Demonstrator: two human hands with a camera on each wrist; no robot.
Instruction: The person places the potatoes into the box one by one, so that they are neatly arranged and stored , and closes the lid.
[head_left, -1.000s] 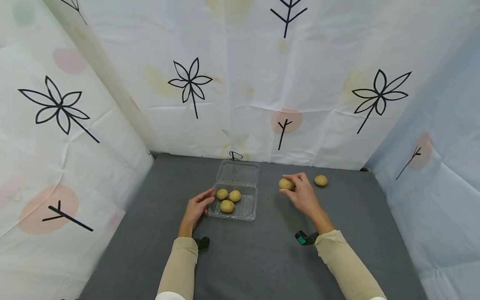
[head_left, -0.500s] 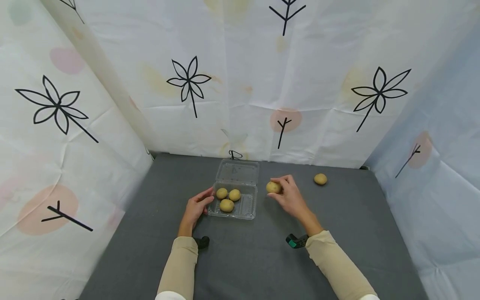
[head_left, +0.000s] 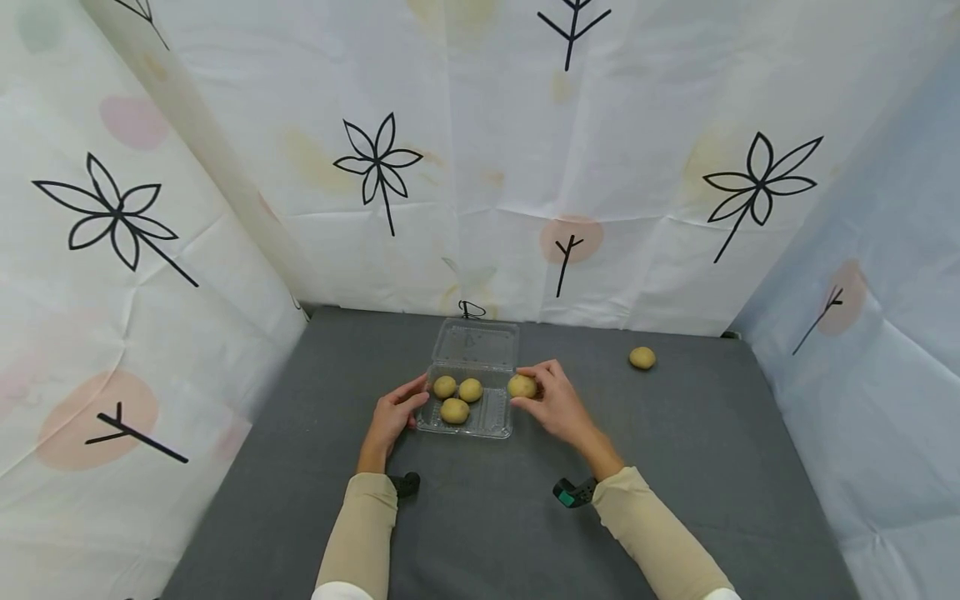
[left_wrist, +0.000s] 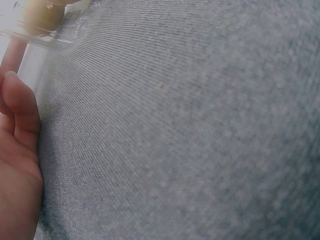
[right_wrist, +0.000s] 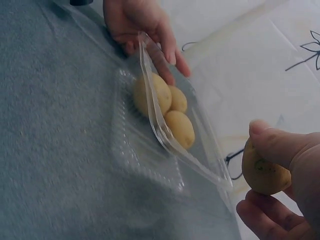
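A clear plastic clamshell container (head_left: 495,417) lies on the dark grey table with its lid raised toward the back. Three yellow potatoes (head_left: 454,411) sit together in its left part. My left hand (head_left: 392,415) grips the container's left side, its fingertips at the rim. In the left wrist view, this hand (left_wrist: 20,120) shows at the left edge below the blurred container. My right hand (head_left: 553,402) pinches another potato (head_left: 522,387) between thumb and fingers, at the container's right rim. In the right wrist view, that held potato (right_wrist: 265,170) bears a small green mark.
One more potato (head_left: 642,358) lies alone at the back right of the table (head_left: 480,517). White printed cloth walls (head_left: 480,208) enclose the back and sides. A thin black loop (head_left: 471,310) stands behind the container lid.
My right hand has carried its potato leftward from the table's right part to the container's right rim. The left hand, the container and the lone potato have stayed in place.
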